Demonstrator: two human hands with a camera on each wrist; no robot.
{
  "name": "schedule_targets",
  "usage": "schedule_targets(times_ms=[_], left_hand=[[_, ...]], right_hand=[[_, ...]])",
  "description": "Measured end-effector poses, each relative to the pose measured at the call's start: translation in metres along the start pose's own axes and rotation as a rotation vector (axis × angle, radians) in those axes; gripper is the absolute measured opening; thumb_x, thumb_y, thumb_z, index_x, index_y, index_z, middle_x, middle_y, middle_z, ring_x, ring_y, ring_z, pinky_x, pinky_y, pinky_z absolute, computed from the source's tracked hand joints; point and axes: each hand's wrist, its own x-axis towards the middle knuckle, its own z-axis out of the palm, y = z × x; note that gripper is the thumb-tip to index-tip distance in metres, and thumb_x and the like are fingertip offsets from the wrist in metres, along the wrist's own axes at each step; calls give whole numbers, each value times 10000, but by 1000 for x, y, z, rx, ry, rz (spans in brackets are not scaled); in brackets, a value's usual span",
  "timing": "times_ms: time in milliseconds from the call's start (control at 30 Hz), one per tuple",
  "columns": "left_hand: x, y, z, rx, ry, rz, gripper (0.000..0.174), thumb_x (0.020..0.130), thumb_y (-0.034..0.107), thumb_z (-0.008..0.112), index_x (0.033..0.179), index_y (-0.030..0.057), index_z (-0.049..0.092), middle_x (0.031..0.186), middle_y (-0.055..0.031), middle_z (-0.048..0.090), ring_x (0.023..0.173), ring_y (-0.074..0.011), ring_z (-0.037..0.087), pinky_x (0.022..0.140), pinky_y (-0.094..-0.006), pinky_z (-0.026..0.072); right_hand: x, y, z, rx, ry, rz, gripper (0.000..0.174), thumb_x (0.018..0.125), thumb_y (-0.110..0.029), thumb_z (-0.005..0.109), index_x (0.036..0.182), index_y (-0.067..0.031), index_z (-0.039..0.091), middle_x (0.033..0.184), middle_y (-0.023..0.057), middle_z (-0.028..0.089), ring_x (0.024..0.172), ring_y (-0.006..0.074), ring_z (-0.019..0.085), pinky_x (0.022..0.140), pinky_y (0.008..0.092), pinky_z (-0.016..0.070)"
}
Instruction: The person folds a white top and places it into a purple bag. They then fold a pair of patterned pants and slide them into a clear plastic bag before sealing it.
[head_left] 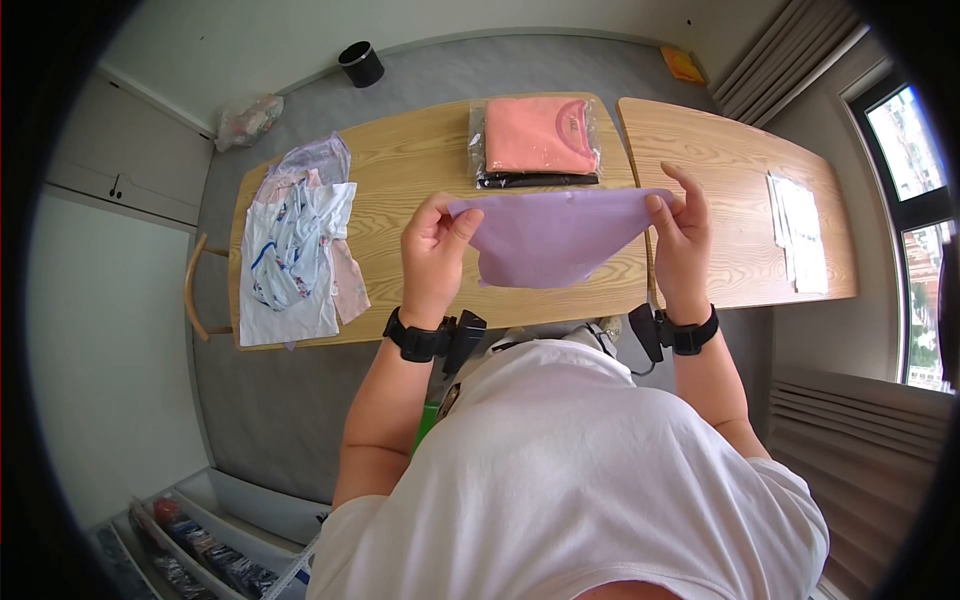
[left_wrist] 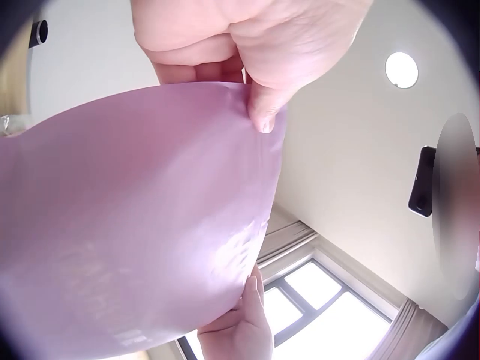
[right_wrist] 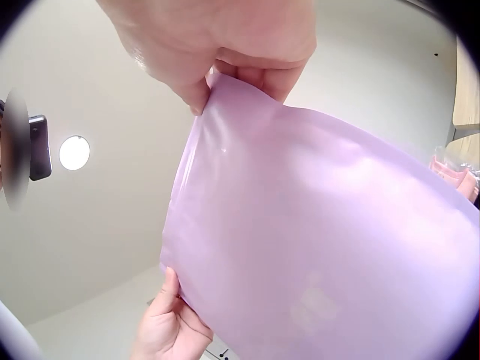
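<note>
A glossy purple plastic bag (head_left: 565, 238) is stretched flat between both hands, over the near edge of the table. My left hand (head_left: 432, 255) pinches one corner, thumb on the near face and fingers behind. The opposite corner is pinched by my right hand (head_left: 685, 240), with its index finger raised off the bag. Close up in the left wrist view, the bag (left_wrist: 142, 217) looks smooth and shiny, and the left thumb (left_wrist: 268, 109) presses on its edge. A pale printed patch shows on the bag (right_wrist: 270, 217) in the right wrist view.
Beyond the bag lies a folded pink shirt (head_left: 538, 135) in clear plastic, above a black packet (head_left: 535, 181). Loose white and patterned clothes (head_left: 290, 250) are heaped on the table's left end. White sheets (head_left: 797, 232) lie on the right-hand table. A chair (head_left: 200, 290) stands at the left.
</note>
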Motion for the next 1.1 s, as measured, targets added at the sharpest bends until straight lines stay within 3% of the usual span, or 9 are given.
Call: schedule_targets(times_ms=[167,267,333,367,500,567,700,1033,1100], left_hand=[[0,7,3,-97,8,28,120,884,123,630,912,29,561,831,29,557,748,-37,485,700,-192,403],[2,8,-1,-235,75,-45,148,889,145,626,946,27,558,879,14,578,796,-47,506,742,-202,407],[6,14,0,-273,75,-41,158,889,148,626,960,24,558,889,11,584,806,-53,513,749,-208,408],[8,16,0,-312,78,-37,169,889,152,625,974,22,557,898,7,591,815,-59,520,756,-213,410],[13,-1,-13,-371,89,-202,268,858,187,668,1029,22,544,944,-9,595,820,-67,525,759,-238,418],[13,-20,-27,-292,-79,-326,444,828,253,697,1166,45,496,1104,-43,574,1024,-137,536,915,-305,406],[-6,-49,-27,27,-354,-514,650,761,288,751,1256,1,444,1178,-99,562,1113,-194,520,959,-313,393],[-4,-163,-51,265,-202,-655,552,747,237,754,1154,-38,502,1030,-124,614,962,-207,582,844,-318,457],[-1,-194,-60,575,-300,-680,435,776,184,709,1099,-31,513,998,-145,613,929,-252,588,816,-350,467]], right_hand=[[6,-2,2,72,21,34,439,872,-131,639,1254,-25,451,899,55,634,812,89,568,738,226,445],[8,3,2,232,-139,-2,607,791,-238,732,1274,-23,434,965,64,631,868,124,580,795,253,450],[2,19,0,220,-266,169,752,708,-310,791,1286,-12,414,1027,68,622,923,152,582,836,273,447],[0,27,0,219,-269,167,752,708,-310,791,1286,-12,414,1027,68,622,923,152,582,836,273,447],[-10,51,9,242,-211,469,230,856,-167,665,1018,-9,629,922,25,651,873,92,579,803,248,456],[-8,57,12,251,-152,499,235,858,-169,661,1022,-5,622,929,32,650,865,98,584,789,250,462],[-1,62,19,400,51,494,243,867,-172,645,1031,3,603,948,58,645,845,121,600,769,266,476],[-13,159,-37,268,30,892,306,860,-151,637,1088,36,557,1033,89,626,900,171,605,797,300,478],[-25,197,-50,332,125,1039,358,854,-168,644,1124,40,532,1076,103,611,940,194,599,818,320,477]])
